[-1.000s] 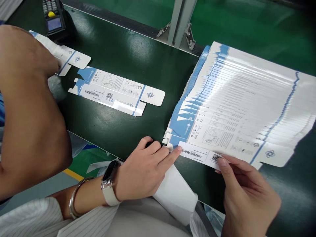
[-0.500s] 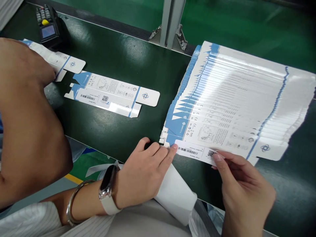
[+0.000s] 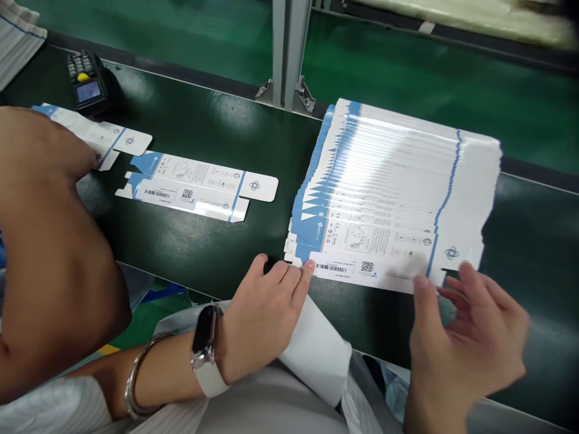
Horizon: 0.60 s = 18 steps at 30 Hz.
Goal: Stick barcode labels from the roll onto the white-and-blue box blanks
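Note:
A fanned stack of flat white and blue cartons (image 3: 389, 181) lies on the dark green table. Along the nearest carton's front edge sits a white label (image 3: 346, 267) with a barcode and QR code. My left hand (image 3: 266, 307), wearing a watch, touches the label's left end with its index fingertip; its other fingers are curled and hold nothing visible. My right hand (image 3: 465, 337), somewhat blurred, is at the carton's right end with thumb and fingers apart and nothing between them. The label lies flat against the carton.
Another labelled flat carton (image 3: 194, 187) lies left of the stack. A co-worker's arm (image 3: 54, 241) reaches in from the left over a further carton (image 3: 129, 140). Behind it is a handheld scanner (image 3: 88, 87). A metal post (image 3: 289, 54) stands at the table's back edge.
My right hand has let go of the label and moved right, its fingers opening. The label's right part now lies down on the carton. The view has shifted slightly.

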Each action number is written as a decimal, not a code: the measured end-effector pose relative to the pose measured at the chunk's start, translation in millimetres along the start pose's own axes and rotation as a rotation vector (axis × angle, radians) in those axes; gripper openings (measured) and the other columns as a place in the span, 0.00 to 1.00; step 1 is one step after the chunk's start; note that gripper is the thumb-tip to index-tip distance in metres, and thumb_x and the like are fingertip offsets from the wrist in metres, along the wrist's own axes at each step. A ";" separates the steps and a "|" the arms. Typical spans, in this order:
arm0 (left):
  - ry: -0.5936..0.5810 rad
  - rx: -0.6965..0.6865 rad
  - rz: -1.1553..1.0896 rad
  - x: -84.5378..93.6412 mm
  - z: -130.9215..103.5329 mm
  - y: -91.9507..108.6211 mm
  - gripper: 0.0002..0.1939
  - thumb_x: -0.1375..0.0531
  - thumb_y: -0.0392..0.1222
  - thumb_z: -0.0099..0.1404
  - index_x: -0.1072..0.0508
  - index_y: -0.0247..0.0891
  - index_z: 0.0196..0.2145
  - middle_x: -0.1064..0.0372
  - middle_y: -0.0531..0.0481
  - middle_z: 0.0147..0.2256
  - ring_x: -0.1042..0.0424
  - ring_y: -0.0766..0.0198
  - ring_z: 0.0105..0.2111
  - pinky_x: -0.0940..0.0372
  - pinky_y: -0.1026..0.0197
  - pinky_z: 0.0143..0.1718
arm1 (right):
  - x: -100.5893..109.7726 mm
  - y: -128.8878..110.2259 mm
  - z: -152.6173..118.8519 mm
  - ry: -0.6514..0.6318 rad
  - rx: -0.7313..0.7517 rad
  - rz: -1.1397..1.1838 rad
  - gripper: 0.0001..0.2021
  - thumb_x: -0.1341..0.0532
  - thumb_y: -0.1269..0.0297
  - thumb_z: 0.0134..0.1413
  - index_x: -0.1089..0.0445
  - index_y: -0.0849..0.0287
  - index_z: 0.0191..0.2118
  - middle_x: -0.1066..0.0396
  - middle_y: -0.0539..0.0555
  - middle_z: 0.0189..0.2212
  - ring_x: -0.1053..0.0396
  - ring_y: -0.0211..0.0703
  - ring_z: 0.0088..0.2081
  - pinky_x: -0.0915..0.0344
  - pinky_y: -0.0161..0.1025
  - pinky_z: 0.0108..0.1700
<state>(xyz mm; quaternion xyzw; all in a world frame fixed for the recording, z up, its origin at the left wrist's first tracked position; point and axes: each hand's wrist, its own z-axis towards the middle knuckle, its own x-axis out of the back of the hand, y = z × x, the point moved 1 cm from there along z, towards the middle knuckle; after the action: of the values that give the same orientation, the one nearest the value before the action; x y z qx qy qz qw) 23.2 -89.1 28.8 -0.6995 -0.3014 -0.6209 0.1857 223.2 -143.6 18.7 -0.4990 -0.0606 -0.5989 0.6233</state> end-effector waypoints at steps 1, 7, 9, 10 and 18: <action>0.006 -0.005 0.006 -0.1 -0.2 -0.2 0.25 0.56 0.29 0.65 0.50 0.25 0.60 0.35 0.45 0.38 0.39 0.58 0.37 0.46 0.49 0.40 | 0.9 -5.7 -3.1 -0.021 0.111 0.061 0.26 0.35 0.66 0.47 0.36 0.56 0.54 0.34 0.57 0.50 0.30 0.48 0.42 0.31 0.48 0.43; 0.018 -0.053 -0.050 -0.8 0.8 -2.5 0.10 0.50 0.35 0.63 0.29 0.33 0.35 0.35 0.47 0.30 0.40 0.58 0.32 0.46 0.51 0.35 | -23.6 -45.7 -26.6 -1.000 0.640 0.353 0.40 0.52 0.45 0.57 0.70 0.65 0.65 0.61 0.61 0.65 0.61 0.50 0.65 0.48 0.48 0.62; 0.032 -0.039 -0.031 -0.9 1.1 -2.5 0.12 0.51 0.35 0.63 0.30 0.32 0.39 0.34 0.46 0.33 0.39 0.58 0.34 0.45 0.51 0.37 | -28.6 -40.4 -26.8 -1.033 0.619 0.215 0.39 0.54 0.47 0.59 0.73 0.65 0.65 0.67 0.60 0.65 0.67 0.48 0.65 0.53 0.49 0.63; 0.042 -0.031 -0.011 -1.0 0.9 -2.1 0.14 0.51 0.34 0.64 0.32 0.31 0.45 0.34 0.45 0.35 0.38 0.58 0.35 0.45 0.50 0.38 | -28.5 -33.5 -25.9 -1.006 0.609 0.151 0.38 0.54 0.48 0.60 0.74 0.64 0.65 0.67 0.60 0.65 0.69 0.49 0.65 0.54 0.50 0.64; 0.055 -0.015 0.074 -1.6 -2.1 0.1 0.27 0.56 0.26 0.63 0.46 0.29 0.60 0.34 0.44 0.35 0.37 0.59 0.35 0.46 0.53 0.37 | -2.5 45.2 -22.3 -0.572 0.229 -0.266 0.31 0.56 0.56 0.63 0.68 0.62 0.65 0.66 0.64 0.65 0.68 0.58 0.65 0.59 0.67 0.59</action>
<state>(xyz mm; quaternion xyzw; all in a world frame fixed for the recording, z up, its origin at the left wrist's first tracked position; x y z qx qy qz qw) 21.6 -90.8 27.6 -0.6943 -0.2651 -0.6348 0.2115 247.3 -167.1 -18.8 -0.5615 -0.3646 -0.5001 0.5492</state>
